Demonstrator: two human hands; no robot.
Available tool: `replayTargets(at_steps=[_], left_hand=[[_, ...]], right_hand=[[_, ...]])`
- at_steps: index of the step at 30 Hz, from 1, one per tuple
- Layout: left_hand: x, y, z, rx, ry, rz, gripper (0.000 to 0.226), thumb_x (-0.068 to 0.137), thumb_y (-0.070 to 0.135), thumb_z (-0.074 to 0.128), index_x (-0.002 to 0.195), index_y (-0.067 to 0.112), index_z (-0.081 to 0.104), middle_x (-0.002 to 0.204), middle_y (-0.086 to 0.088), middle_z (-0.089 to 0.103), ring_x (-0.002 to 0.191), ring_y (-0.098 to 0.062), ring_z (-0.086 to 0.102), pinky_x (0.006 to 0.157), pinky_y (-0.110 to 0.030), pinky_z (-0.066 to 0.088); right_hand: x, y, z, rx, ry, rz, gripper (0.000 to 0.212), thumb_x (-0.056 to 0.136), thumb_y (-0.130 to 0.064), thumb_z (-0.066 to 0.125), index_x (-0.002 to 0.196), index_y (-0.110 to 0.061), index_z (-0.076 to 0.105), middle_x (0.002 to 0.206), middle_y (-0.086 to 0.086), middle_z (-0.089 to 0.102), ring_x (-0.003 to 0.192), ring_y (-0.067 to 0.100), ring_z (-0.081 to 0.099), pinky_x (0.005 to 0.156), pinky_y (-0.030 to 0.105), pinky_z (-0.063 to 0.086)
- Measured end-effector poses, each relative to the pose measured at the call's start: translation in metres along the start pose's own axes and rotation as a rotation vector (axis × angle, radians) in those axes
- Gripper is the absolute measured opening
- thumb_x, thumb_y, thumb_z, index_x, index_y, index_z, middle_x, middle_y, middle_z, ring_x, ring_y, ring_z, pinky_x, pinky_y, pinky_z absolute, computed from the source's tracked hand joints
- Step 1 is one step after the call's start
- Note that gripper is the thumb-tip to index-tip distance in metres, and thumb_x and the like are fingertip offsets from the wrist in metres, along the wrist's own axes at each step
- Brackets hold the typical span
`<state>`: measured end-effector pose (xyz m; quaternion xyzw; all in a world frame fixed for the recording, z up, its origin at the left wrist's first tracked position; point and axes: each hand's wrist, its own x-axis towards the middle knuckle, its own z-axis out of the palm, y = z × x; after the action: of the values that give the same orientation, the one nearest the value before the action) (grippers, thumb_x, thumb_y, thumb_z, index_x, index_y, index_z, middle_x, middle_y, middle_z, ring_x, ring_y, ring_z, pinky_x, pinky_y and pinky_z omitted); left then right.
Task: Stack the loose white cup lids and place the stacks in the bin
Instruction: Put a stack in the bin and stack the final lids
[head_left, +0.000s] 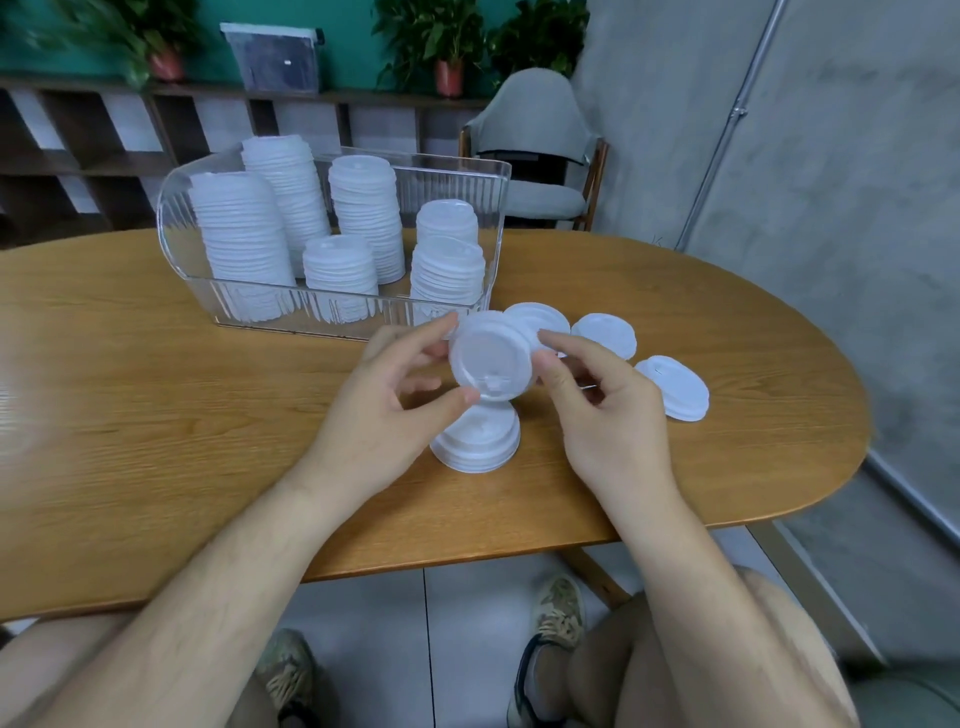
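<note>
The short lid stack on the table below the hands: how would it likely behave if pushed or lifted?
The short lid stack is low and wide, so it probably slides on the smooth wooden table rather than tipping. Thin white plastic suggests it is light. The lids look nested, so it may lift as one.

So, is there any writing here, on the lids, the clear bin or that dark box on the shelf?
None can be read.
Held lid: faint raised marks near its rim, too blurred to read.
Dark box on the shelf: a small white patch, too small to read.
Clear bin: no label shows.
</note>
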<state>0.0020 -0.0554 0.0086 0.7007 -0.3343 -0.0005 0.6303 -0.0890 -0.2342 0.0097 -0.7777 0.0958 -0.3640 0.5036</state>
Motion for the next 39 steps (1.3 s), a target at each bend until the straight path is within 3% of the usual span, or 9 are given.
replayTargets(at_steps=[3,6,10,13,21,26,31,36,39], left_hand=[[0.003,-0.001,-0.001,0.041,-0.008,-0.005,0.065,0.078,0.013,0.085,0.134,0.033,0.061,0.119,0.007,0.054,0.117,-0.014,0.059,0.1,-0.036,0.052],[0.003,-0.001,-0.004,0.132,-0.063,-0.012,0.063,0.077,0.013,0.085,0.133,0.026,0.062,0.12,0.009,0.051,0.114,-0.007,0.059,0.102,-0.032,0.051],[0.001,0.001,-0.01,0.243,-0.11,-0.022,0.057,0.076,0.021,0.086,0.128,0.023,0.065,0.123,0.011,0.054,0.109,-0.001,0.059,0.097,-0.017,0.048],[-0.001,0.0,-0.015,0.332,-0.165,-0.027,0.054,0.075,0.031,0.085,0.125,0.029,0.065,0.121,0.017,0.058,0.111,0.004,0.057,0.093,-0.011,0.045],[-0.003,-0.007,-0.021,0.362,-0.232,-0.047,0.059,0.073,0.041,0.083,0.127,0.028,0.065,0.122,0.017,0.058,0.116,0.003,0.055,0.096,-0.017,0.046],[-0.006,-0.007,-0.02,0.386,-0.276,-0.069,0.071,0.066,0.061,0.073,0.128,0.028,0.064,0.123,0.017,0.058,0.116,0.001,0.055,0.097,-0.019,0.046],[-0.007,-0.009,-0.02,0.409,-0.309,-0.077,0.063,0.074,0.054,0.074,0.131,0.029,0.063,0.124,0.019,0.058,0.117,0.003,0.054,0.099,-0.018,0.045],[-0.004,-0.002,-0.014,0.401,-0.261,-0.071,0.079,0.066,0.067,0.067,0.135,0.028,0.059,0.126,0.023,0.053,0.119,0.01,0.051,0.098,-0.011,0.04],[0.013,0.009,0.0,0.44,-0.273,-0.034,0.072,0.074,0.065,0.062,0.137,0.03,0.056,0.128,0.022,0.051,0.12,0.011,0.048,0.097,-0.006,0.035]], right_hand=[[-0.002,0.0,0.002,0.021,-0.015,-0.01,0.021,0.097,-0.021,0.067,0.116,-0.028,0.072,0.073,-0.014,0.068,0.075,0.006,0.066,0.07,0.012,0.046],[-0.003,-0.001,0.0,-0.015,-0.1,-0.031,0.02,0.1,-0.019,0.062,0.11,-0.034,0.072,0.086,-0.026,0.07,0.082,0.0,0.067,0.073,0.011,0.046],[-0.005,0.004,-0.005,-0.082,-0.216,-0.016,0.02,0.097,-0.023,0.067,0.114,-0.029,0.075,0.102,-0.013,0.07,0.087,0.006,0.062,0.074,0.013,0.043],[-0.005,0.006,-0.009,-0.103,-0.297,-0.024,0.02,0.089,-0.023,0.077,0.108,-0.026,0.075,0.111,-0.013,0.067,0.092,0.007,0.061,0.074,0.012,0.041],[-0.006,0.007,-0.011,-0.201,-0.395,-0.022,0.029,0.082,-0.03,0.082,0.11,-0.029,0.073,0.107,-0.015,0.07,0.101,0.006,0.059,0.077,0.009,0.038],[-0.007,0.008,-0.013,-0.258,-0.41,-0.008,0.033,0.081,-0.034,0.082,0.112,-0.032,0.072,0.105,-0.019,0.068,0.104,0.003,0.057,0.078,0.008,0.036],[-0.006,0.011,-0.013,-0.33,-0.456,-0.044,0.033,0.083,-0.041,0.078,0.115,-0.034,0.072,0.102,-0.018,0.066,0.104,0.005,0.056,0.079,0.008,0.035],[-0.005,0.01,-0.021,-0.327,-0.346,-0.067,0.036,0.086,-0.041,0.075,0.121,-0.031,0.069,0.11,-0.019,0.063,0.105,0.002,0.055,0.083,0.006,0.036],[0.001,0.016,-0.031,-0.397,-0.177,-0.115,0.028,0.088,-0.032,0.075,0.115,-0.025,0.071,0.107,-0.013,0.066,0.1,0.006,0.055,0.086,0.009,0.037]])
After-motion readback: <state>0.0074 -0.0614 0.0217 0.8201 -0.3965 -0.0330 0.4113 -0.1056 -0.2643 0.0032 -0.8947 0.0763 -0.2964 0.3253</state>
